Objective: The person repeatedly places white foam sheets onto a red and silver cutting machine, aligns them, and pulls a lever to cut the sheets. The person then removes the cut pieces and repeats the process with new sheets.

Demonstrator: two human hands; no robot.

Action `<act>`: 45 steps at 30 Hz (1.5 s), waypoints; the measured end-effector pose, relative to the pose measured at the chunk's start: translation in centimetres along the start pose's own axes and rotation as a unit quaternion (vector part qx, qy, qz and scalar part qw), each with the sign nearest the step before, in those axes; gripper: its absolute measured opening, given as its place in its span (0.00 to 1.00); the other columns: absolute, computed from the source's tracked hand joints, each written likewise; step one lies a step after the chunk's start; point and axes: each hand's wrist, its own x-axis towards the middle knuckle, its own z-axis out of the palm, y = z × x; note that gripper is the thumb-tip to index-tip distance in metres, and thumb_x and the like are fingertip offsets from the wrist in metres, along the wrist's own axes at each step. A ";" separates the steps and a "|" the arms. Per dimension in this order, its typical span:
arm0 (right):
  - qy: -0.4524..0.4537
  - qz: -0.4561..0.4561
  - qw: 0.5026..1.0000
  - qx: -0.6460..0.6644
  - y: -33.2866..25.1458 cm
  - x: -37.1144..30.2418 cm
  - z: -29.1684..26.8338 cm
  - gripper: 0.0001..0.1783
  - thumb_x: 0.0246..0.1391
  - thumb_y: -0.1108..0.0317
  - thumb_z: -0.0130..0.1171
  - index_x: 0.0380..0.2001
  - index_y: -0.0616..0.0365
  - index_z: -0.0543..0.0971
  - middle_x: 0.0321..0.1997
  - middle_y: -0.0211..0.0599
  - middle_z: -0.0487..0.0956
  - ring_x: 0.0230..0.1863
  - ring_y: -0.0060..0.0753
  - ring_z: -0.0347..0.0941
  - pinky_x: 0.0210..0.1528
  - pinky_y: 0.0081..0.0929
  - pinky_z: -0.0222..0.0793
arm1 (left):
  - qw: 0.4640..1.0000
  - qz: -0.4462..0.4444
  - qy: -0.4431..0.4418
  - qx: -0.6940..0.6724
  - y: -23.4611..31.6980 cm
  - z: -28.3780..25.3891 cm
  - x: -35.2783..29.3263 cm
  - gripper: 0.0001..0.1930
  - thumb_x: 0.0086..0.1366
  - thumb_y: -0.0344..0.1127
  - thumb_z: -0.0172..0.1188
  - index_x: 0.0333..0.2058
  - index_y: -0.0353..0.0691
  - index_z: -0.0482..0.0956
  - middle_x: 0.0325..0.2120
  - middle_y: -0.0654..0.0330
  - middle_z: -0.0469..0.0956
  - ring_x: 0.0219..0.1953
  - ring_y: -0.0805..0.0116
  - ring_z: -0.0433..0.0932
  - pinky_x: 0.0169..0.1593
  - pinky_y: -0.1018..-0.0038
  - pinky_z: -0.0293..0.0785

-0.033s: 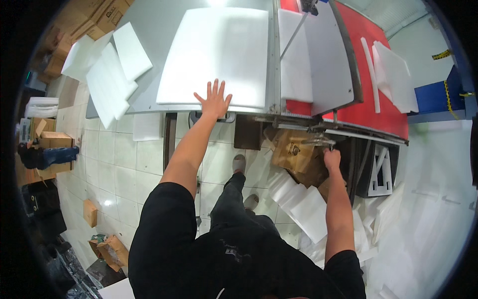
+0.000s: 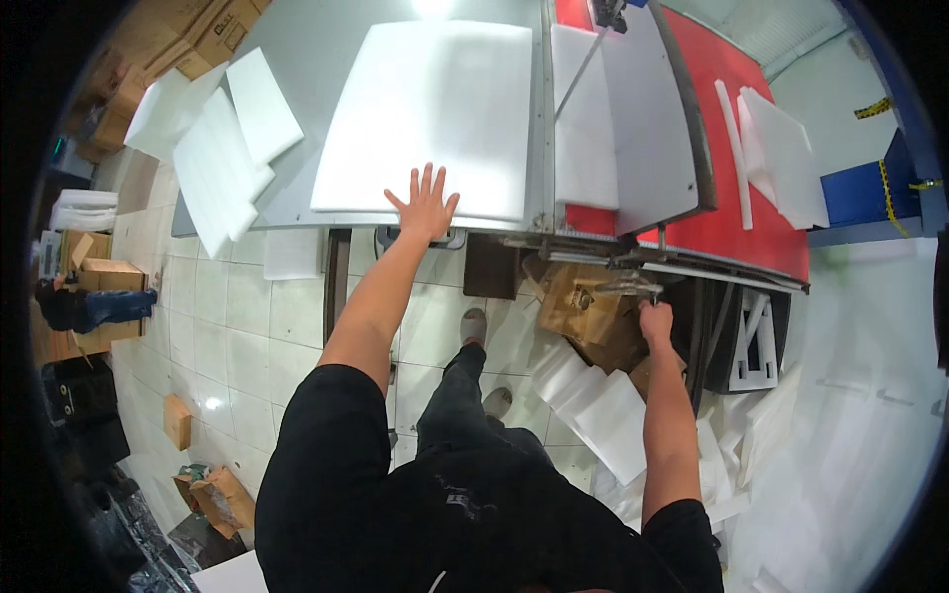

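White foam sheet (image 2: 425, 119) lay flat; left hand (image 2: 423, 212), fingers splayed, gripping nothing, probably steadied it; right hand (image 2: 656, 322), fingers curled, held metal handle (image 2: 654, 295).

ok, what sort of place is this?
Looks like a workshop or packing area: a big white foam-like sheet on a grey worktable, cardboard boxes piled at the upper left, more white sheets underneath.
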 end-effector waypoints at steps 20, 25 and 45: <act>-0.062 0.073 0.993 -0.069 -8.7 -1.0 -5.7 0.20 0.52 0.58 0.60 0.30 0.68 0.85 0.35 0.61 0.83 0.42 0.64 0.80 0.48 0.52 0.75 | 0.792 -0.096 -0.267 -0.540 20.3 -0.4 9.8 0.46 0.55 0.51 0.74 0.63 0.28 0.64 0.51 0.42 0.77 0.48 0.54 0.80 0.47 0.60 0.78; -0.050 0.072 0.994 -0.059 -7.9 -0.7 -5.6 0.20 0.50 0.58 0.61 0.29 0.69 0.84 0.34 0.64 0.82 0.42 0.64 0.80 0.48 0.53 0.75 | 0.782 -0.140 -0.347 -0.498 22.9 -3.3 11.7 0.47 0.51 0.55 0.76 0.58 0.24 0.67 0.45 0.44 0.79 0.40 0.54 0.82 0.35 0.59 0.80; -0.031 0.050 0.995 -0.076 -6.9 0.7 -3.9 0.19 0.51 0.64 0.61 0.27 0.77 0.81 0.29 0.66 0.81 0.36 0.68 0.80 0.38 0.53 0.70 | 0.445 -0.326 0.157 -0.819 -8.9 -10.6 13.4 0.38 0.69 0.34 0.63 0.70 0.36 0.50 0.53 0.52 0.74 0.44 0.60 0.77 0.46 0.60 0.81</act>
